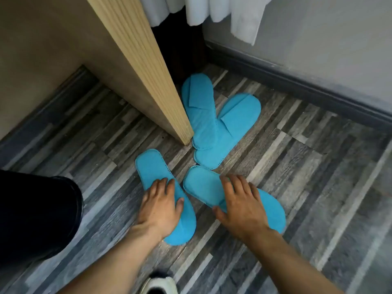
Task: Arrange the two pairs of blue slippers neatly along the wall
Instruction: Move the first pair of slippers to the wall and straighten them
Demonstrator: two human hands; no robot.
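A wooden panel (pixel 148 81) blocks the corner, touching the far slipper pair (pixel 212 122), which overlap at the heels. The left hand (pixel 161 206) and right hand (pixel 241 206) each press flat, fingers spread, on a near slipper (pixel 148 166); both toe ends are hidden.

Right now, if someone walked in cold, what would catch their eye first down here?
Four bright blue slippers scattered on the grey wood-pattern floor: the left hand lies flat on the near-left slipper, and the right hand on the near-right slipper. Beyond them, the far pair overlaps in a V by the wooden panel's corner, not yet lined up along the wall.
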